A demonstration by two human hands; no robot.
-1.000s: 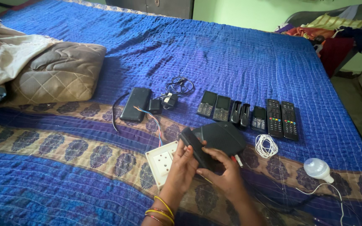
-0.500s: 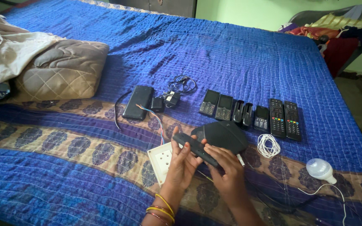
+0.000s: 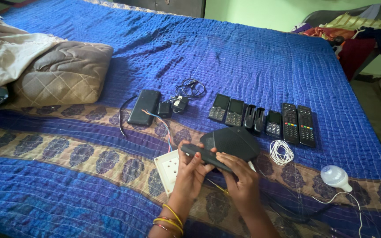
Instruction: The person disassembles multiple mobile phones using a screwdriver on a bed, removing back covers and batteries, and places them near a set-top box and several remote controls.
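Both hands hold one long black remote (image 3: 206,157) low in the middle of the blue bed (image 3: 252,61). The left hand (image 3: 191,172) pinches its left end with thumb and fingers, and the right hand (image 3: 240,178) grips its right end the same way. Just past the remote, at 12 o'clock, lies a dark flat case (image 3: 231,142). A white switch board (image 3: 167,170) sits at 9 o'clock, touching the left hand. A row of small phones (image 3: 228,110) and two more remotes (image 3: 298,124) lies at 1 o'clock. A white coil of wire (image 3: 281,152) is at 3 o'clock, and a white bulb (image 3: 335,177) lies farther right. A brown pillow (image 3: 62,72) rests at 10 o'clock.
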